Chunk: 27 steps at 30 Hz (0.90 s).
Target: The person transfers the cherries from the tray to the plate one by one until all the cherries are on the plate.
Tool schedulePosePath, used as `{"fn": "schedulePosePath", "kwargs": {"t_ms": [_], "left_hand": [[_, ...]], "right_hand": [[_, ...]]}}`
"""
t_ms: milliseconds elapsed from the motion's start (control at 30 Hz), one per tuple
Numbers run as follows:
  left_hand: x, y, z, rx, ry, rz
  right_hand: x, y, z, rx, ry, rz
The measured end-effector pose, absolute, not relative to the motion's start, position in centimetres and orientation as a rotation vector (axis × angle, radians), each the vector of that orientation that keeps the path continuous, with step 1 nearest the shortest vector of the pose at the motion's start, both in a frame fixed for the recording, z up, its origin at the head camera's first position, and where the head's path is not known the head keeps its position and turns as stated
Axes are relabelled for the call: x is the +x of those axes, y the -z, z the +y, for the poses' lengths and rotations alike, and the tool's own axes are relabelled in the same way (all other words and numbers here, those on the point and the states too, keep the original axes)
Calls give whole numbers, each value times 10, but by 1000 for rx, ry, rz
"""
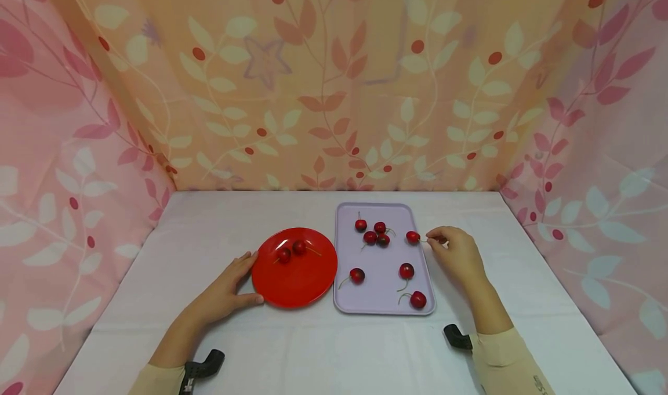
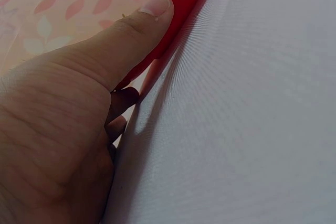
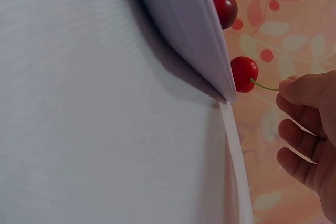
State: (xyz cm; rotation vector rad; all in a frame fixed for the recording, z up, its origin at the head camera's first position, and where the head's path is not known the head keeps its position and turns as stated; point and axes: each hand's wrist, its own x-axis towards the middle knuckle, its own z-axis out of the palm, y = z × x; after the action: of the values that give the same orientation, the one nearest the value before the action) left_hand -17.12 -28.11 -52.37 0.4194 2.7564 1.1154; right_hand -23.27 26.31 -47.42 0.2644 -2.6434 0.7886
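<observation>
My right hand (image 1: 459,254) pinches the stem of a red cherry (image 1: 413,237) between thumb and fingertips, at the right edge of a lilac tray (image 1: 383,293). In the right wrist view this cherry (image 3: 244,74) shows just beyond the tray's rim, its green stem running to the fingertips. Whether it touches the tray, I cannot tell. Several more cherries (image 1: 357,275) lie on the tray. My left hand (image 1: 223,293) rests against the left edge of a red plate (image 1: 297,287), thumb and fingers spread along the rim. Two cherries (image 1: 299,247) lie on that plate.
The plate stands close against the tray's left side. Both are on a white cloth-covered table (image 1: 334,348). Patterned curtains (image 1: 334,93) rise behind and on both sides. Black wrist devices (image 1: 458,337) sit on both forearms.
</observation>
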Motion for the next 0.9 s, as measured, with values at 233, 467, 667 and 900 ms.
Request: {"fn": "schedulePosePath", "kwargs": {"t_ms": [233,467,667,900], "left_hand": [[-172,523,-282,413,-1103,2760],[-171,526,-282,411,-1099,2764],[-166,528,-282,405,-1101,2760],[-171,527,-282,430,-1077,2780]], "right_hand": [[-233,468,263,266,-780,-2602],[-231,461,260,297,-788,-2536],[-226,460,258,297,-794,-2515],[-226,449,252,309,-790,-2474]]}}
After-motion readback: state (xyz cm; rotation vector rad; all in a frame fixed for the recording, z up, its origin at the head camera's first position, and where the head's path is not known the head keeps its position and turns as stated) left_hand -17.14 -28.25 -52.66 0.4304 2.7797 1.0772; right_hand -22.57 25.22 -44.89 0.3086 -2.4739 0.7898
